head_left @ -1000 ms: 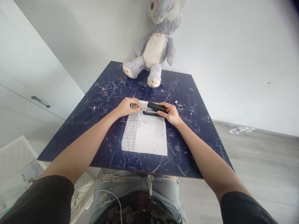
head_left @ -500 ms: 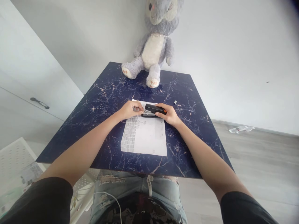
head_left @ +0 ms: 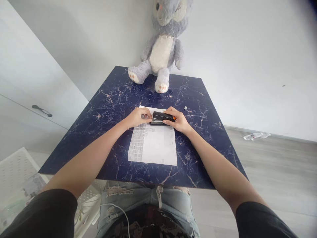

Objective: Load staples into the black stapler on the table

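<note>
The right hand (head_left: 178, 120) grips a black stapler (head_left: 163, 116) with an orange patch near its rear, its upper arm raised at the front over the base. The left hand (head_left: 139, 117) has its fingertips at the stapler's front end; whether they pinch something is too small to tell. Beneath lies a printed sheet of paper (head_left: 158, 147), densely lined along its left side, on a dark blue marbled table (head_left: 99, 105). A small pale piece (head_left: 185, 108) lies just beyond the right hand. At the far edge sits a grey plush toy (head_left: 162, 53), and a clear plastic item (head_left: 256, 136) lies on the floor (head_left: 279, 165) by the wall.
</note>
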The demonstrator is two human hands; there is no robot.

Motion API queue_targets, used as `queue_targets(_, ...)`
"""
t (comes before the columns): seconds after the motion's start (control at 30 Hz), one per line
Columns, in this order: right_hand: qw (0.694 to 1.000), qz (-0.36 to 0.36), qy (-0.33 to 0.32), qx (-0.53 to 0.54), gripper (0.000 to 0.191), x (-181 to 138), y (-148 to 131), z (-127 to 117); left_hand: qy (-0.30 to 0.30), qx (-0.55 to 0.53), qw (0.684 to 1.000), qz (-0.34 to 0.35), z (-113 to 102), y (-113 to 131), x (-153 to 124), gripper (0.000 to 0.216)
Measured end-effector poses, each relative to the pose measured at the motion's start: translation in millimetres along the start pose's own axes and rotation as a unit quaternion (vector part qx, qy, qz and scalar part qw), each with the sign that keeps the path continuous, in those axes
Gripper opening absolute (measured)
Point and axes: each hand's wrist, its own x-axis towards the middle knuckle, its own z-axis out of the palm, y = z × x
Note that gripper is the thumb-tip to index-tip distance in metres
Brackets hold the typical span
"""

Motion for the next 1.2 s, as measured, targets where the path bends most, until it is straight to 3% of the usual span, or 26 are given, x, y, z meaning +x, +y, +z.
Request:
queue_targets(0.47, 0.996, 0.044, 0.067, -0.040, 0.042, 0.6, 1.1, 0.0, 0.050, 0.045, 0.997, -0.035, -3.4, 1.0, 3.1, 0.020)
queue_targets(0.6, 0.979, 0.086, 0.177, -0.049, 0.035, -2.3, 9.7, -1.8, -0.005, 0.121, 0.993, -0.016, 2.8, 1.2, 0.8, 0.027)
queue_targets(0.7, 0.971, 0.094, 0.210, -0.060, 0.031, -3.5, 13.5, -2.5, -0.078, 0.190, 0.978, -0.030, 8.0, 1.2, -3.2, 0.044)
queue_targets(0.83, 0.983, 0.059, 0.156, -0.077, 0.030, -3.5, 5.7, -2.3, -0.124, 0.242, 0.961, -0.042, 8.8, 1.7, -5.9, 0.046)
queue_targets(1.07, 0.995, -0.002, 0.055, -0.079, 0.036, -1.2, -7.6, 1.1, -0.083, 0.234, 0.968, -0.025, 7.8, 12.5, -3.9, 0.037)
queue_targets(1.2, 0.995, -0.007, 0.043, -0.087, 0.036, 0.0, -9.9, 4.4, -0.092, 0.224, 0.970, -0.026, 11.1, 10.3, -7.0, 0.054)
